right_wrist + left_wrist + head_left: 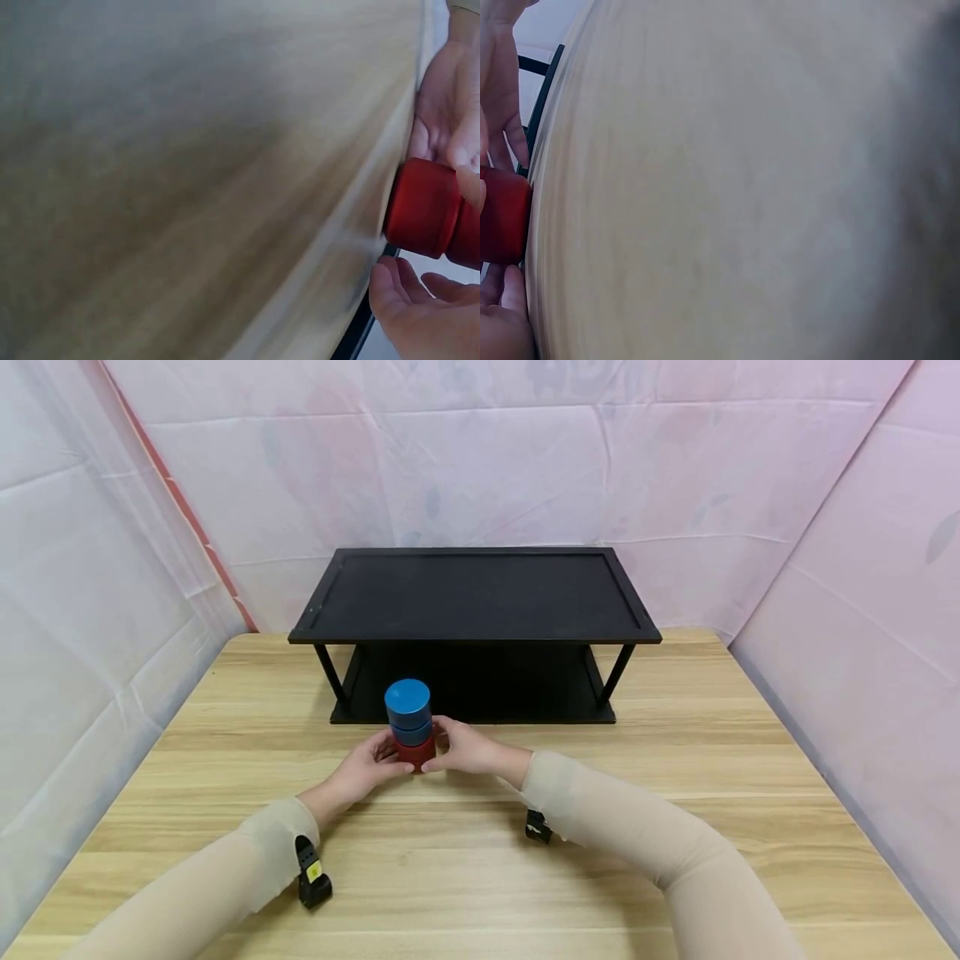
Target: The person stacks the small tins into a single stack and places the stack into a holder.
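Observation:
A blue round canister (408, 706) stands on a red round canister (416, 755) in front of the shelf, left of its middle. Both are upright cylinders, the blue one with a seam around it. My left hand (367, 764) holds the red canister from the left, thumb at its front near the base. From the right, my right hand (468, 750) curves round the same canister, thumb low in front and fingers behind. The right wrist view shows the red canister (424, 208) between the two hands, its base at the wooden table. The blue canister is out of both wrist views.
Behind the canisters stands a black two-level shelf (480, 597) with a rimmed top and slanting posts. Its lower board lies on the wooden table (420, 877). Pale cloth walls (480, 468) enclose the back and sides. Each wrist wears a black strap device (313, 883).

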Demonstrator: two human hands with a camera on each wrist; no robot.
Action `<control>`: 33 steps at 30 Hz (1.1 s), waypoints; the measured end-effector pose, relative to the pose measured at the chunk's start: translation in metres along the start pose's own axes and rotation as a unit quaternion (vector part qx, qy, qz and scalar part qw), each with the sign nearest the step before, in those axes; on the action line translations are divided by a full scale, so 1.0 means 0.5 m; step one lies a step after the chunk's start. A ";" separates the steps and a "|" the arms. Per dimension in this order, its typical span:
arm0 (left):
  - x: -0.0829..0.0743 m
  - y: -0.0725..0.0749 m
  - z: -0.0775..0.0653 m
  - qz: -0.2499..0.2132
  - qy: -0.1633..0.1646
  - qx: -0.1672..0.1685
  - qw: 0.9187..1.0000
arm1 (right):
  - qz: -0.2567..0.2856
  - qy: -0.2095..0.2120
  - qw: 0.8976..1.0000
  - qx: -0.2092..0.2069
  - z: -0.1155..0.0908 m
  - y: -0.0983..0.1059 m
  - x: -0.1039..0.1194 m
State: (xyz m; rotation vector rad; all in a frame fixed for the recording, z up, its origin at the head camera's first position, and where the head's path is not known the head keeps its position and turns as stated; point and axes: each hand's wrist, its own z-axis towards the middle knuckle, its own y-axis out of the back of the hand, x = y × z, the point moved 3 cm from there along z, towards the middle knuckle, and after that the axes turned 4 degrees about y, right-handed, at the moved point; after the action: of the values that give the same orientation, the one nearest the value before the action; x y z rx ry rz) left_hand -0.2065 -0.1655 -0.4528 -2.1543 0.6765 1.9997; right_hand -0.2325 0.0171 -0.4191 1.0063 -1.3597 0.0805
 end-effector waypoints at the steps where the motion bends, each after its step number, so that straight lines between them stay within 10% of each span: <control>1: 0.001 0.001 0.000 0.002 0.000 -0.001 1.000 | 0.002 -0.002 1.000 0.004 0.002 -0.003 -0.001; 33: -0.009 0.013 -0.022 0.021 0.009 -0.009 1.000 | -0.078 -0.009 0.997 0.011 0.014 -0.015 0.024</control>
State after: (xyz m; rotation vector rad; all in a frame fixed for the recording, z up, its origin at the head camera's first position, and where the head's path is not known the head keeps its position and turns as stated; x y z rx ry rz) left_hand -0.1991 -0.1746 -0.4459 -2.1896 0.7148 2.0175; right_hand -0.2304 0.0022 -0.4140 1.1305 -1.2949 -0.0318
